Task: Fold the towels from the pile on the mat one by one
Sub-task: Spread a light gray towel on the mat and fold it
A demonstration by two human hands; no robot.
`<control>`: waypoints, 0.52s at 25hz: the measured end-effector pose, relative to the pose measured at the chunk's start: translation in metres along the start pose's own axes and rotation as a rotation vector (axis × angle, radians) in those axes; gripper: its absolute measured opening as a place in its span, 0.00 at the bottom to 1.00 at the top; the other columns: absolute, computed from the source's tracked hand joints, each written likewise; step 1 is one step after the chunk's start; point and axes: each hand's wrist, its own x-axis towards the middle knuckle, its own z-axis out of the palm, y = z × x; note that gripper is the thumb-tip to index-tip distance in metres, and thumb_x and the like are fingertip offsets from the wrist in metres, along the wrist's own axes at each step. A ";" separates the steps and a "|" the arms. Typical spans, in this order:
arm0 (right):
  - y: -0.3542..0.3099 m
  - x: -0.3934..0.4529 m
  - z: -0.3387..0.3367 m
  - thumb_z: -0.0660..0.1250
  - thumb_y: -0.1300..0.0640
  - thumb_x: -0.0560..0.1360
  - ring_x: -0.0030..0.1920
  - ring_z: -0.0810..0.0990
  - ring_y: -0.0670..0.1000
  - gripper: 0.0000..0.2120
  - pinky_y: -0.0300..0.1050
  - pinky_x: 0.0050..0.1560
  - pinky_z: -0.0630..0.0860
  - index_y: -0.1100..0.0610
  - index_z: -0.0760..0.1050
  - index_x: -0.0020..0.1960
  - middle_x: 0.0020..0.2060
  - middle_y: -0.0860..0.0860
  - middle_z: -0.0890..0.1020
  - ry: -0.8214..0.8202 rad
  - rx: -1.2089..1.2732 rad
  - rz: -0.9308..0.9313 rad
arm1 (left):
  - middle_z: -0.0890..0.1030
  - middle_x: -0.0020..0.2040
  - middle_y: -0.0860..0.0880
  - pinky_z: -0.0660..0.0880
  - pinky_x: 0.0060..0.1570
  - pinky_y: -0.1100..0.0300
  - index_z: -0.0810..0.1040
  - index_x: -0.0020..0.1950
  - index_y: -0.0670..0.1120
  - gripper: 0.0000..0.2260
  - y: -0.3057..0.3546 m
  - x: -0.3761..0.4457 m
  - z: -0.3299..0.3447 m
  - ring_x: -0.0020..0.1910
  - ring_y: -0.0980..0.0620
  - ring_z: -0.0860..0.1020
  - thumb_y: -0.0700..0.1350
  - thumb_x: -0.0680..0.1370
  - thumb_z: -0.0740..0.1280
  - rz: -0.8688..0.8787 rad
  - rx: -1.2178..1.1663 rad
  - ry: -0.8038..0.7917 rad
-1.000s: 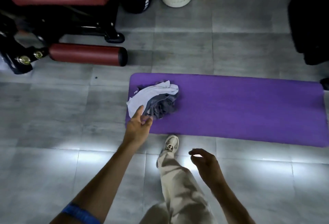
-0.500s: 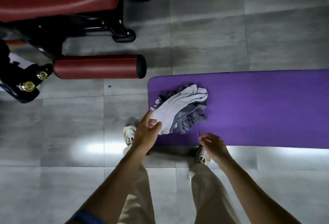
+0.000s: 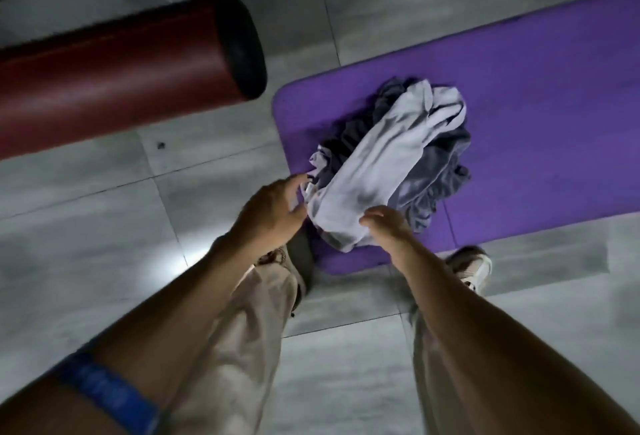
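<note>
Purple mat carried the towel pile; left hand touched it with relaxed fingers, right hand pinched the pale towel.

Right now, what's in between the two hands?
The near end of the white towel, atop the pile on the purple mat, lies between left hand and right hand, head view.
</note>
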 end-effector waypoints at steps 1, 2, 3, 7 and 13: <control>0.010 0.028 0.012 0.62 0.56 0.78 0.52 0.72 0.49 0.16 0.30 0.32 0.69 0.59 0.76 0.64 0.55 0.53 0.77 0.032 0.030 0.007 | 0.77 0.65 0.47 0.76 0.56 0.53 0.70 0.71 0.53 0.23 -0.013 0.020 0.010 0.59 0.44 0.79 0.43 0.76 0.65 -0.006 -0.001 -0.028; 0.019 0.047 0.018 0.60 0.56 0.79 0.51 0.74 0.50 0.17 0.29 0.31 0.70 0.60 0.75 0.65 0.58 0.55 0.77 0.095 0.093 0.012 | 0.77 0.66 0.46 0.75 0.57 0.53 0.70 0.71 0.53 0.22 -0.022 0.034 0.018 0.61 0.45 0.78 0.43 0.77 0.65 -0.010 0.018 -0.065; 0.021 0.059 0.022 0.59 0.56 0.79 0.48 0.77 0.49 0.18 0.26 0.34 0.70 0.61 0.74 0.66 0.59 0.56 0.77 0.096 0.096 0.044 | 0.76 0.66 0.46 0.74 0.59 0.54 0.71 0.70 0.52 0.21 -0.029 0.044 0.025 0.62 0.46 0.77 0.43 0.77 0.65 -0.019 0.048 -0.086; 0.022 0.029 0.006 0.65 0.60 0.76 0.33 0.78 0.31 0.15 0.27 0.36 0.75 0.63 0.79 0.61 0.55 0.54 0.81 0.042 0.445 0.040 | 0.77 0.65 0.45 0.76 0.57 0.53 0.74 0.67 0.49 0.18 -0.018 0.043 0.030 0.59 0.46 0.78 0.43 0.77 0.66 -0.020 0.074 -0.117; -0.032 -0.141 -0.083 0.70 0.72 0.63 0.36 0.80 0.43 0.12 0.31 0.40 0.74 0.56 0.83 0.30 0.31 0.47 0.83 -0.147 0.860 -0.216 | 0.80 0.60 0.52 0.75 0.57 0.56 0.75 0.66 0.53 0.17 0.089 -0.062 -0.030 0.57 0.51 0.79 0.45 0.77 0.66 0.027 0.005 -0.108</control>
